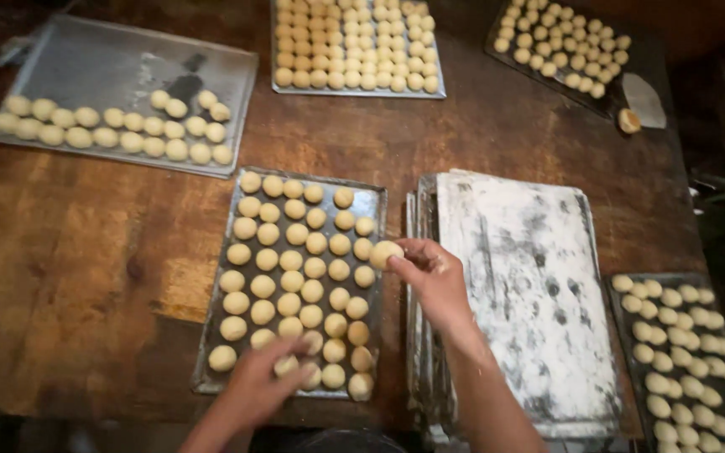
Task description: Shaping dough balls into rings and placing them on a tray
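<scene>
On the grey metal tray (211,331) of round dough balls, the left hand (260,384) pinches one pale ball (286,365) (near edge); the right hand (435,277) holds another dough ball (384,252) at its right rim.

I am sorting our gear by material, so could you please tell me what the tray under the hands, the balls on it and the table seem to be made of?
Tray under the hands: apparently thin metal, dull grey, with a raised rim and faint sheen.
Balls: likely raw dough, pale yellow, matte and smooth; the right hand holds one.
Table: seemingly wood, dark brown, worn, with visible grain.
</scene>
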